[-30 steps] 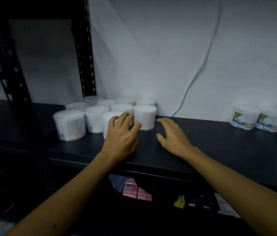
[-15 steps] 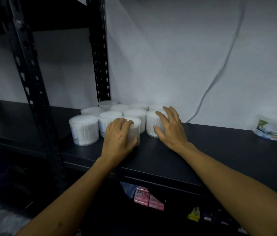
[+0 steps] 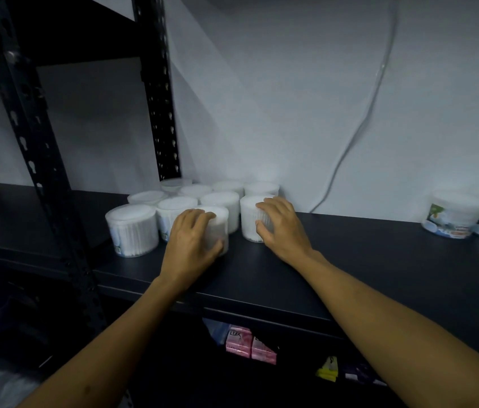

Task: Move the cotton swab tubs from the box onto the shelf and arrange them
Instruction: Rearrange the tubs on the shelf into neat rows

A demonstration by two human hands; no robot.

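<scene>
Several clear round cotton swab tubs (image 3: pixel 131 228) stand clustered on the black shelf (image 3: pixel 364 260) near the rear upright. My left hand (image 3: pixel 191 240) wraps the front tub (image 3: pixel 219 222) from the near side. My right hand (image 3: pixel 282 228) cups the right side of the tub at the cluster's right end (image 3: pixel 250 216), fingers over its lid. The box is not in view.
Two labelled tubs (image 3: pixel 453 216) sit at the far right of the shelf against the wall. A black slotted upright (image 3: pixel 41 178) stands at the front left, another (image 3: pixel 159 92) at the back. A white cable (image 3: pixel 359 136) hangs down the wall. Pink packets (image 3: pixel 250 346) lie on the shelf below.
My right hand moved left from the bare shelf onto the right-end tub and now cups it. My left hand stays on the front tub. The view has shifted closer.
</scene>
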